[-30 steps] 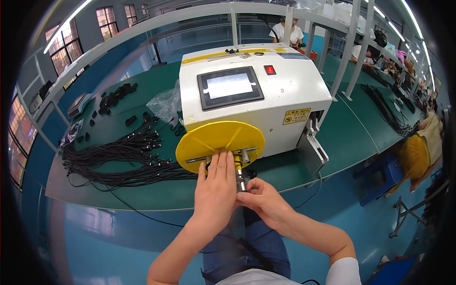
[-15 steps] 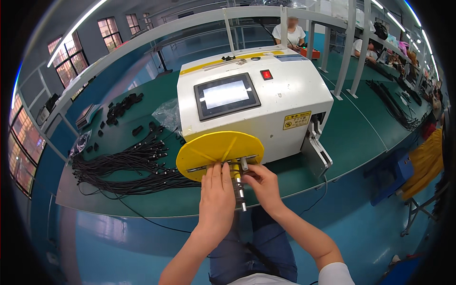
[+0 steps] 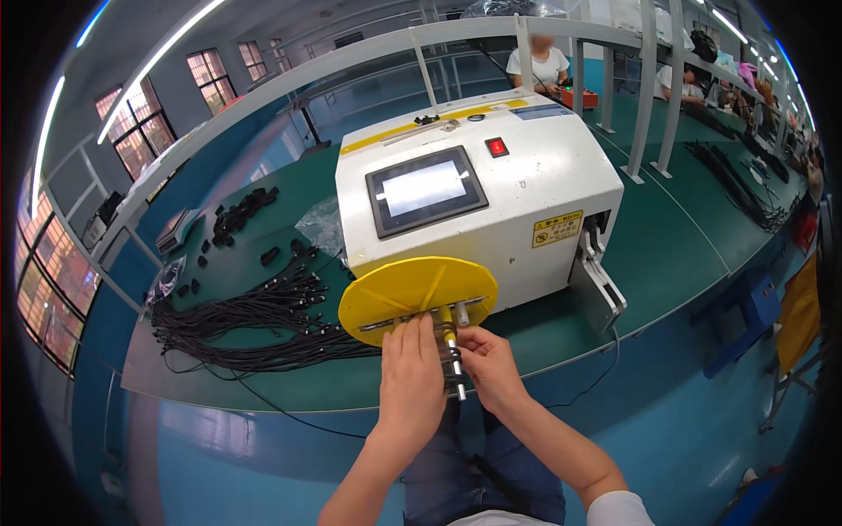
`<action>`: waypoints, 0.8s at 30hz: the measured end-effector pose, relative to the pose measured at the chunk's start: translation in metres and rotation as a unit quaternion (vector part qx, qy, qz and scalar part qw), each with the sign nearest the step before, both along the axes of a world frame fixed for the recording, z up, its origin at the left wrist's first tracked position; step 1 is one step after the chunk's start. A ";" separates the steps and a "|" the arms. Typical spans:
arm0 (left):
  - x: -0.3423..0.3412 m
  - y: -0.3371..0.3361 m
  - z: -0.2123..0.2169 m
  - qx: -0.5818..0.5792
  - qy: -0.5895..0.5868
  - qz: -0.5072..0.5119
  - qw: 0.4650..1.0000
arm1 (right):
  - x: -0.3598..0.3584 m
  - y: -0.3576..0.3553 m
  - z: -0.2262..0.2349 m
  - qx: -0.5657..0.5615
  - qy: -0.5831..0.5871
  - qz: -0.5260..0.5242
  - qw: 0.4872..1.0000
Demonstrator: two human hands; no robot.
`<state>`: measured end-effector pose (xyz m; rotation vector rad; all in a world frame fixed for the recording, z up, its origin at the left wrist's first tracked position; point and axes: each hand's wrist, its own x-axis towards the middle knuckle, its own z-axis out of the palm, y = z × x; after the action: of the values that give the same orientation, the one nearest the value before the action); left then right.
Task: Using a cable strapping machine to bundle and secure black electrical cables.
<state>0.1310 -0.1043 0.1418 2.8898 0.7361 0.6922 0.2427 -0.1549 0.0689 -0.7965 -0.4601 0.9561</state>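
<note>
A yellow winding disc stands at the front of the white machine, with metal pegs jutting out towards me. Dark loops of black cable lie around the pegs. My left hand is on their left side, back turned up and fingers stretched straight, the tips against the disc's lower part. Its thumb is hidden. On the right side of the pegs, my right hand has its thumb and fingers pinched at the black cable.
Bundled black cables spread across the green table at left, near small black parts and a clear bag. The machine carries a screen and a red switch. A person sits beyond it.
The whole view has shifted slightly, so the machine and hands appear a little lower and farther right. My right fingers have closed in nearer the pegs; my left hand stays by the disc.
</note>
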 end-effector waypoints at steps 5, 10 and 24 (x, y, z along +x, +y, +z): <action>-0.001 -0.003 -0.003 0.013 0.001 0.000 1.000 | 0.000 -0.005 0.004 -0.018 -0.022 -0.004 1.000; -0.005 -0.008 -0.008 0.028 -0.005 0.010 1.000 | -0.002 -0.012 0.004 -0.020 -0.057 -0.010 0.998; -0.007 -0.008 -0.005 0.061 -0.011 -0.019 0.998 | -0.006 -0.029 -0.009 -0.007 -0.212 -0.044 0.976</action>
<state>0.1242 -0.1125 0.1369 2.9912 0.6553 0.7899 0.2364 -0.1844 0.0599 -1.0300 -0.7814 0.7063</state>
